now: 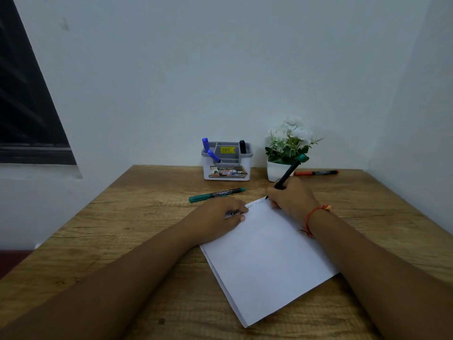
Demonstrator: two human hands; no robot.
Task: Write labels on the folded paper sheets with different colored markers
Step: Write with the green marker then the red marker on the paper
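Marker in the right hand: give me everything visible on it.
The marker has a slim black barrel with a teal end at the top, probably plastic. It tilts up and away to the right, its tip down at the far edge of the white folded paper, beside faint greenish writing. The right hand grips its lower part.

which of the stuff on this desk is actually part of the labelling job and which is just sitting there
In the job: folded paper sheets under the left hand; teal-ended marker in the right hand grip; spare colours: green marker, orange marker, blue markers, black marker.
Just lying about: potted plant; organizer, which only stores markers.
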